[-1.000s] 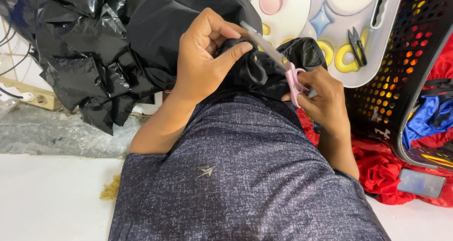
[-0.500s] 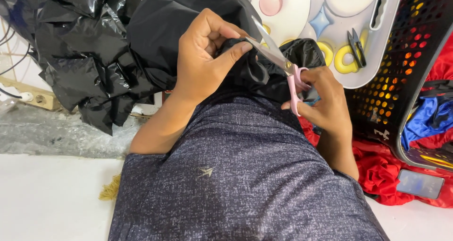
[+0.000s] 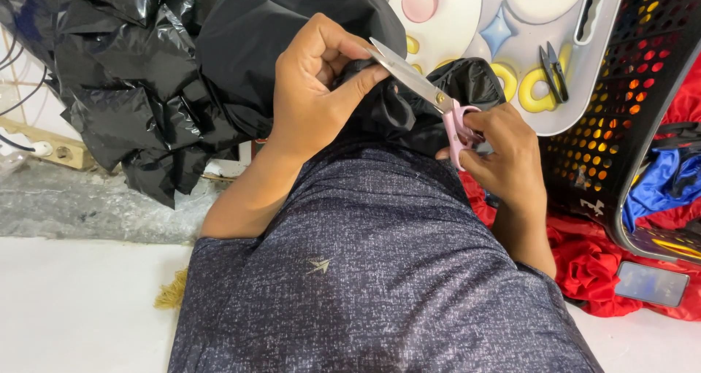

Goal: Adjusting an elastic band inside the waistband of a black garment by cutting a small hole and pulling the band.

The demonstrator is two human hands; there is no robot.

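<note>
White floor (image 3: pixel 80 300), red cloth (image 3: pixel 599 271), phone (image 3: pixel 651 282)

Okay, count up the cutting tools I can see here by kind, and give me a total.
Pink-handled scissors, held in the right hand with the blades by the black fabric that the left hand pinches: 1
Small black thread snips, lying on the white tray: 1
Total: 2

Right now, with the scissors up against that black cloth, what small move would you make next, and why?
Probably close the scissors gently. The right hand holds their pink handles, the blades lie against the black fabric, and the left hand pinches a fold right at the blade tip. Whether the blades are parted I cannot tell.
</note>
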